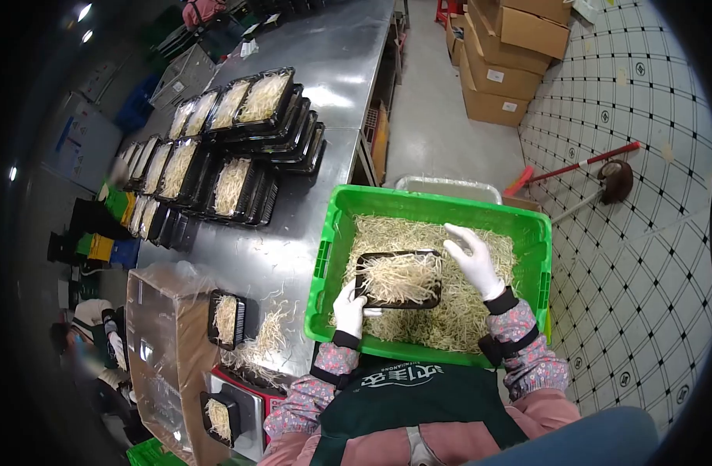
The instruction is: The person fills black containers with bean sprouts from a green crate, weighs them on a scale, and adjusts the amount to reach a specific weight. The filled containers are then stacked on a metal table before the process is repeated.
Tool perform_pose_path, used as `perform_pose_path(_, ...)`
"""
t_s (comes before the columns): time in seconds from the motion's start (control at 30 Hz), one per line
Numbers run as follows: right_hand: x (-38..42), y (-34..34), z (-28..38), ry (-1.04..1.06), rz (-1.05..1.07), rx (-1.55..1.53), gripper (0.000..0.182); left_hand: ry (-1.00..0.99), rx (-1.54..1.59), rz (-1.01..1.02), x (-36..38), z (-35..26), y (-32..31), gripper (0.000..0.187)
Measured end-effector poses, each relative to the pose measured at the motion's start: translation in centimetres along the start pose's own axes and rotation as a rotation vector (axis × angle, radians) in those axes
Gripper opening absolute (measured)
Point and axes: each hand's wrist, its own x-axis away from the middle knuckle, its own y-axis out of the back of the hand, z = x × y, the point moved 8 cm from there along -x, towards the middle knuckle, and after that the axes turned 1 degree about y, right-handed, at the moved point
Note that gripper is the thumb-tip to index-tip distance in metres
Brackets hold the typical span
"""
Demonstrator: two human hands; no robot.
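Note:
My left hand [350, 309], in a white glove, grips the left edge of a black plastic tray [361, 281]. Pale bean sprouts [402, 277] heap up in that tray. To its right my right hand [474, 260], also gloved in white, hovers with fingers apart and holds nothing. Both hands are over a green crate [441, 196] full of loose bean sprouts [457, 326]. The tray's underside is hidden.
Stacks of filled black trays [239, 116] cover part of the steel table [332, 93]. Left of me are a cardboard box [161, 342], loose sprouts [266, 334], and a scale [251, 412] bearing a filled tray [218, 419]. Cartons [499, 70] stand ahead. A person [99, 334] is at left.

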Motion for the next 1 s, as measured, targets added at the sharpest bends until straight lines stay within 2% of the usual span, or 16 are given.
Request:
perform_pose_path(0.07,0.0,-1.0,1.2,0.060,0.039,0.023,0.037,-0.043,0.002,-0.022,-0.6,-0.6,1.7,0.054)
perform_pose_path(0.13,-0.7,-1.5,0.1,-0.061,0.052,0.001,0.037,-0.084,0.063,-0.043,0.1,-2.6,2.1,0.052)
perform_pose_path(0.2,-1.2,-2.4,-0.2,-0.131,0.051,-0.164,0.037,-0.110,0.137,-0.110,0.4,-3.0,3.3,0.052)
perform_pose_path(0.27,-1.8,-3.5,0.6,-0.032,0.113,-0.070,0.037,-0.150,0.209,-0.188,0.8,-4.2,5.8,0.053)
perform_pose_path(0.37,-2.2,-5.4,1.1,-0.021,0.173,-0.034,0.036,-0.239,0.294,-0.252,2.3,-6.8,10.2,0.053)
perform_pose_path(0.47,-2.8,-7.2,1.0,-0.053,0.201,-0.074,0.034,-0.326,0.308,-0.451,2.3,-6.8,17.6,0.053)
perform_pose_path(0.53,-2.9,-9.1,1.0,-0.084,0.237,-0.125,0.033,-0.343,0.381,-0.533,2.7,-7.2,19.6,0.054)
perform_pose_path(0.63,-2.9,-11.2,1.9,-0.023,0.342,-0.010,0.033,-0.335,0.383,-0.631,1.9,-6.3,22.4,0.055)
perform_pose_path(0.7,-2.9,-12.3,2.0,-0.022,0.377,-0.006,0.033,-0.396,0.341,-0.700,1.2,-5.8,24.1,0.056)
perform_pose_path(0.73,-2.9,-12.8,2.0,-0.025,0.397,-0.004,0.033,-0.341,0.371,-0.684,0.9,-5.6,24.1,0.056)
perform_pose_path(0.83,-2.7,-14.1,1.4,-0.042,0.451,0.001,0.032,-0.292,0.242,-0.608,-0.2,-3.1,25.5,0.050)
perform_pose_path(0.9,-2.7,-14.2,1.0,-0.022,0.467,0.034,0.032,-0.331,-0.548,-0.764,-0.9,-2.7,28.0,0.061)
perform_pose_path(0.93,-2.5,-14.4,0.9,-0.003,0.482,0.065,0.031,-0.327,-0.549,-0.760,-0.2,-4.2,27.2,0.061)
perform_pose_path(1.0,-2.5,-14.5,0.4,-0.056,0.465,0.035,0.031,-0.422,-1.004,-0.865,1.6,-8.9,24.6,0.078)
